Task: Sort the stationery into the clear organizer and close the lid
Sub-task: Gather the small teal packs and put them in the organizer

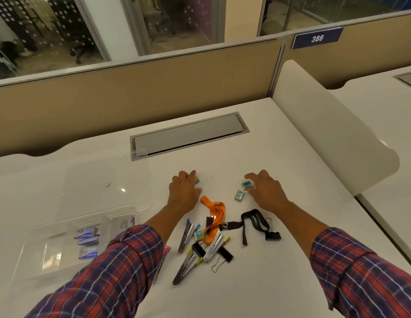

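The clear organizer (50, 255) lies at the left of the white desk, its lid (103, 180) open and tipped back; purple staple boxes (87, 242) and a grey packet sit inside. My left hand (183, 191) rests palm down over a small blue box (197, 180), mostly hiding it. My right hand (266, 189) touches another small blue box (247, 185) with its fingertips; a third blue box (239, 195) lies just beside it. A pile nearer me holds staplers (213, 246), an orange lanyard (213, 214), a black lanyard (252, 221) and a black binder clip (272, 234).
A grey cable hatch (188, 134) is set into the desk behind the hands. A beige partition (131, 92) closes the far edge, and a white divider panel (333, 138) stands on the right. A pink item (167, 249) peeks from under my left sleeve.
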